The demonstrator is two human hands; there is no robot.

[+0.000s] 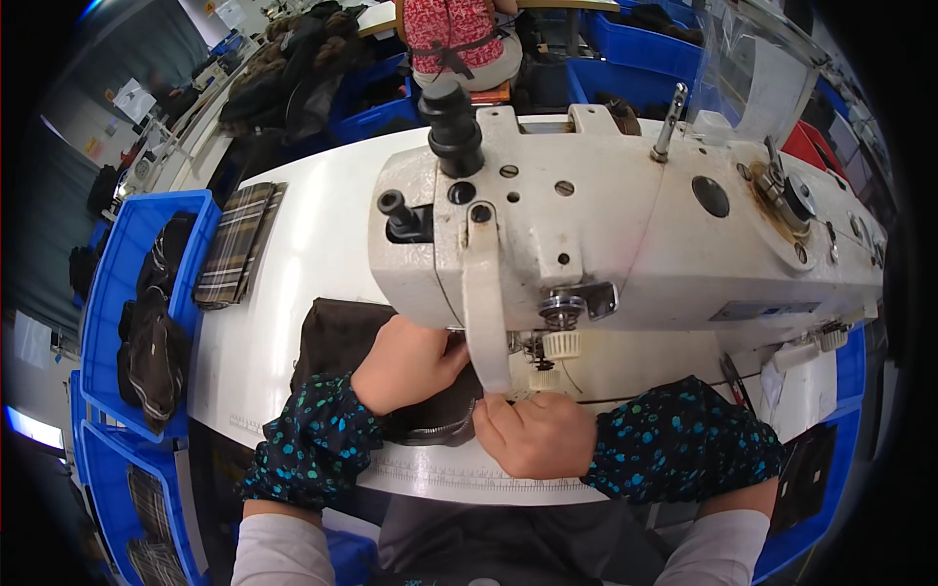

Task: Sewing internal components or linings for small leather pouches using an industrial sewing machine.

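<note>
A dark brown fabric piece (330, 337) with a zipper-like edge lies on the white table under the head of a white sewing machine (616, 225). My left hand (405, 361) rests on the fabric left of the needle area, fingers bent and their tips mostly hidden by the machine's front lever (482, 322). My right hand (537, 430) is closed on the fabric's front right edge, just below the presser area. A ruler strip (410, 469) runs along the table's front edge. Dark spotted sleeve covers are on both my forearms.
Blue bins of dark and plaid pieces (103, 322) line the left side; another (811, 488) is at lower right. Folded plaid fabric (234, 244) lies at the table's left. Black-handled scissors or snips (731, 381) lie right. A seated person in red (449, 34) is beyond the machine.
</note>
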